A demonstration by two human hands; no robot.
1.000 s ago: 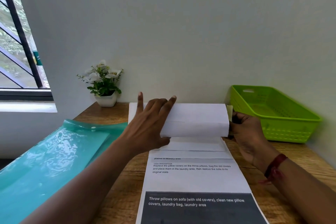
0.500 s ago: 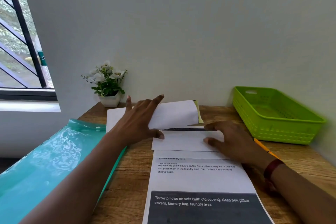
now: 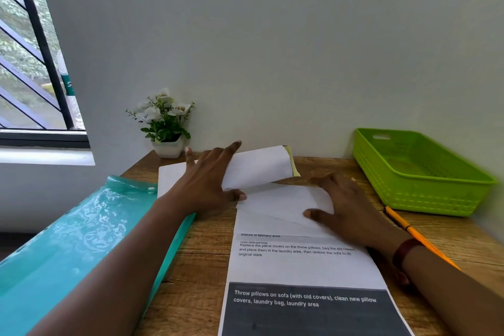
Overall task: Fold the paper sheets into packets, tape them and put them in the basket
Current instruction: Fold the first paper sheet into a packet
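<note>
Head view: fingers [image 3: 227, 150] of left hand [image 3: 208, 181] pinch folded packet [image 3: 259, 168] at its left end.

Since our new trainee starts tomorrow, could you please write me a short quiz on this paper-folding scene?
1. True or false: the green basket already holds a packet.
2. What lies on the table beside the right hand, near the basket? A) an orange pencil B) scissors C) a stapler
3. Which hand grips the folded paper, and what does the other rest on?

Key:
1. False; no packet shows inside it.
2. A.
3. The left hand grips it; the right lies flat on the flat white sheet.
</note>
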